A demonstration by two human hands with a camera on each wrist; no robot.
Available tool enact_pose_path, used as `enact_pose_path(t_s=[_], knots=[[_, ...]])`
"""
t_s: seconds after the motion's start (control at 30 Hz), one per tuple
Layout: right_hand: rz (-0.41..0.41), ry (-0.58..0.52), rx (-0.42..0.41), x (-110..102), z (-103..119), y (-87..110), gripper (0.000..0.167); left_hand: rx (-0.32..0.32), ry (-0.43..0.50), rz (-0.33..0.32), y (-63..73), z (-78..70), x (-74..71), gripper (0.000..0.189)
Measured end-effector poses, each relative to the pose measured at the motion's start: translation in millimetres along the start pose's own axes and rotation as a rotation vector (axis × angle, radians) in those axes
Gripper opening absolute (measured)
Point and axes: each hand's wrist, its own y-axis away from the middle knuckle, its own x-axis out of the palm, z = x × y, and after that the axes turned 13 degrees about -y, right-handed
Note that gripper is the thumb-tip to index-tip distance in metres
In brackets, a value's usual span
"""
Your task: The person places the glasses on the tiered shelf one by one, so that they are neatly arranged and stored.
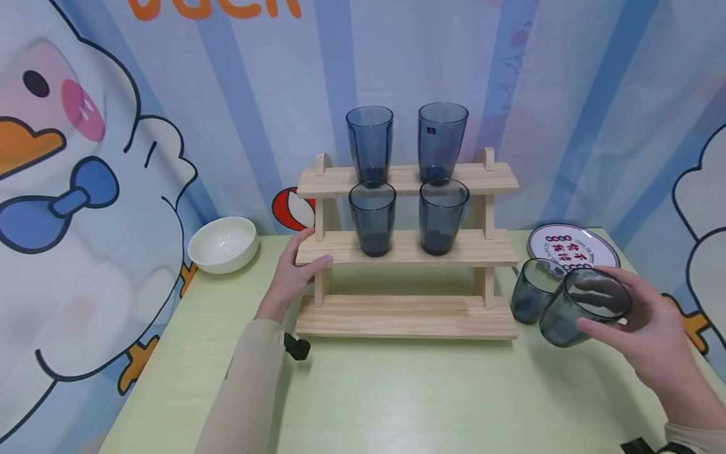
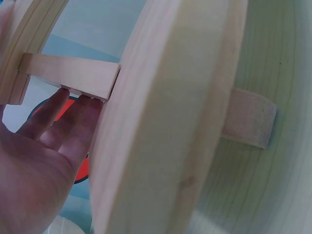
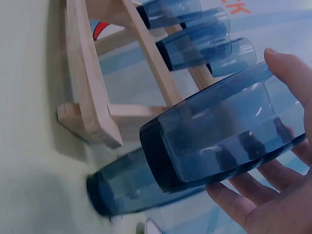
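Observation:
My right hand (image 1: 652, 334) grips a blue-tinted drinking glass (image 3: 219, 131) round its side, thumb on one side and fingers on the other. The glass is tilted, its dark base towards the rack. Just left of it, a second blue glass (image 1: 530, 296) stands on the table, partly overlapped by the held one. My left hand (image 1: 292, 271) holds the left end of the middle shelf of a three-tier wooden rack (image 1: 405, 325). In the left wrist view, its fingers (image 2: 73, 122) reach behind the shelf end, by an upright.
Two blue glasses stand on the top shelf, one left (image 1: 370, 142) and one right (image 1: 442, 139). Two more, a left glass (image 1: 372, 221) and a right glass (image 1: 443, 217), stand on the middle shelf. A white bowl (image 1: 223, 244) sits left; a printed plate (image 1: 573, 246) lies at the back right.

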Motion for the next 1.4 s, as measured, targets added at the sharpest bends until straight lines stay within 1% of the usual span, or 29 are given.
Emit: enact_pose_path(t_s=[0.07, 0.2, 0.3, 0.43, 0.5, 0.63, 0.7, 0.87, 1.13, 1.4], knots=[[0.018, -0.019, 0.006, 6, 4, -1.4, 0.086, 0.001, 0.005, -0.001, -0.2, 0.0, 0.1, 0.071], [0.063, -0.132, 0.015, 18, 12, -5.6, 0.086, 0.008, 0.009, -0.007, -0.5, -0.2, -0.3, 0.07], [0.105, -0.183, 0.02, 28, 16, -8.5, 0.086, 0.007, 0.005, -0.01, -0.2, -0.3, -0.3, 0.07], [0.15, -0.199, 0.031, 41, 17, -11.5, 0.085, -0.001, 0.004, -0.004, 0.7, -0.6, 0.2, 0.071], [0.17, -0.243, 0.034, 49, 16, -13.2, 0.084, -0.005, -0.003, 0.0, 1.2, -0.7, 0.5, 0.071], [0.208, -0.293, 0.027, 65, 15, -17.8, 0.082, -0.005, -0.007, 0.003, 2.1, -1.4, 0.8, 0.072], [0.217, -0.273, 0.024, 73, 15, -20.0, 0.081, -0.003, -0.005, 0.003, 2.3, -1.8, 0.8, 0.072], [0.231, -0.178, 0.039, 93, 15, -24.5, 0.082, -0.002, -0.006, 0.002, 2.5, -2.6, 1.1, 0.072], [0.28, -0.231, 0.07, 125, 15, -34.3, 0.08, -0.002, -0.003, -0.008, 0.3, -1.1, 1.1, 0.071], [0.297, -0.176, 0.103, 155, 15, -43.5, 0.079, -0.005, -0.007, -0.009, -0.3, 0.6, 0.3, 0.072]])
